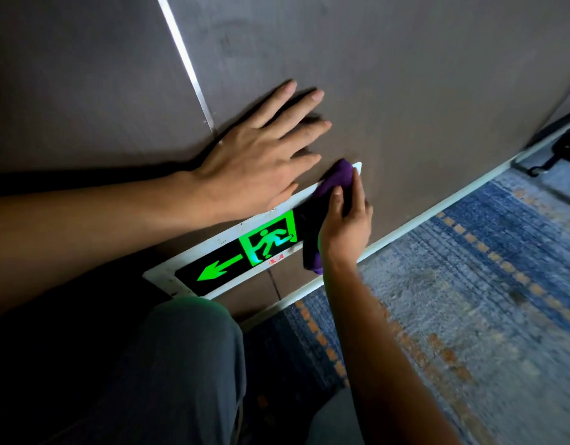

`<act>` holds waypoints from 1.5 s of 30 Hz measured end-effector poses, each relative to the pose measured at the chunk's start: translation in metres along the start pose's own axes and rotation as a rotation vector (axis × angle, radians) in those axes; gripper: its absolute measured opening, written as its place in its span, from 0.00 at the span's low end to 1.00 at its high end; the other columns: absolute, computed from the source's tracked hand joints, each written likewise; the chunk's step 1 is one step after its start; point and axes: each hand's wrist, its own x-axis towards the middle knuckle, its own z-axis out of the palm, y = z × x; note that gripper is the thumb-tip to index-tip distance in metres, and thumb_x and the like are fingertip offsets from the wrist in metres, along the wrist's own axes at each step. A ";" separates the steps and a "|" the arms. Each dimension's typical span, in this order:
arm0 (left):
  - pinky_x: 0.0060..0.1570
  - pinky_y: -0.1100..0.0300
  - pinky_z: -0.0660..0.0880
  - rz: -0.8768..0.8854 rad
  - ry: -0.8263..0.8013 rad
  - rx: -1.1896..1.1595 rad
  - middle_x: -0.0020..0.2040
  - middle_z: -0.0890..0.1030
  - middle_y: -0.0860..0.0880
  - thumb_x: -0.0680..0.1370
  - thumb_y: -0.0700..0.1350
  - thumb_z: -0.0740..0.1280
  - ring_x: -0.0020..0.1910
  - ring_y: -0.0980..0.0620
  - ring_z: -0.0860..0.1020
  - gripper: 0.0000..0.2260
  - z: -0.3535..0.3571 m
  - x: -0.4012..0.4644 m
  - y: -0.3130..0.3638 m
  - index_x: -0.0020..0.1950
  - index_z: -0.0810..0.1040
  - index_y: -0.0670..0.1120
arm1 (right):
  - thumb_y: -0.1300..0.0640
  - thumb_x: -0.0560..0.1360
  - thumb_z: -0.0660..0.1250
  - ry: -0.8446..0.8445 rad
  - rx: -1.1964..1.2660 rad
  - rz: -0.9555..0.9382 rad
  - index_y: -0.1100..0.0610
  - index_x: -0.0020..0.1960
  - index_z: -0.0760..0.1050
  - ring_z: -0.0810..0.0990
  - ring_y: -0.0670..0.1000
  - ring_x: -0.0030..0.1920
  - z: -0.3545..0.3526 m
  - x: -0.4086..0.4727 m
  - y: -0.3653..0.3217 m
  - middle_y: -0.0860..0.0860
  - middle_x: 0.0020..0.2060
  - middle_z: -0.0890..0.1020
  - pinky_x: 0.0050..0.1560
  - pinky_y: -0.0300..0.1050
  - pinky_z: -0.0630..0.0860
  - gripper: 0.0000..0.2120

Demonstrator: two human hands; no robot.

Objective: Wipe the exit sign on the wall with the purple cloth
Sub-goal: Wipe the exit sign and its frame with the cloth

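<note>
The exit sign (pixel 245 248) is a black panel in a white frame, set low in the brown wall, with a glowing green arrow and running figure. My right hand (pixel 344 220) grips the purple cloth (pixel 336 184) and presses it on the sign's right end, covering that part. Some cloth hangs below my palm. My left hand (pixel 258 155) lies flat on the wall just above the sign, fingers spread, holding nothing.
A silver strip (pixel 187 62) runs up the wall panels. A pale skirting (pixel 437 213) lines the wall's foot. Blue patterned carpet (pixel 469 300) covers the floor. My grey-trousered knee (pixel 187 348) is below the sign. A dark object (pixel 562 146) sits at the far right.
</note>
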 end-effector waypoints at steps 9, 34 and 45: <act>0.83 0.34 0.48 -0.043 -0.027 0.189 0.85 0.58 0.38 0.84 0.50 0.49 0.85 0.32 0.50 0.27 -0.012 -0.088 -0.010 0.79 0.71 0.44 | 0.45 0.83 0.59 -0.085 -0.045 0.014 0.36 0.77 0.65 0.79 0.58 0.61 0.007 -0.048 -0.018 0.54 0.66 0.76 0.51 0.42 0.66 0.22; 0.83 0.37 0.45 -0.365 0.278 0.133 0.85 0.63 0.48 0.80 0.54 0.71 0.85 0.37 0.56 0.20 -0.011 -0.186 -0.012 0.72 0.77 0.51 | 0.44 0.82 0.63 -0.077 0.116 -0.009 0.41 0.76 0.68 0.79 0.55 0.65 -0.002 -0.113 -0.015 0.48 0.67 0.80 0.63 0.43 0.71 0.23; 0.83 0.38 0.51 -0.434 0.316 0.091 0.84 0.66 0.49 0.81 0.51 0.71 0.84 0.38 0.60 0.14 -0.011 -0.184 -0.009 0.66 0.81 0.51 | 0.43 0.82 0.61 -0.247 -0.021 -0.038 0.39 0.77 0.67 0.80 0.60 0.62 0.026 -0.151 -0.016 0.55 0.64 0.82 0.61 0.51 0.74 0.23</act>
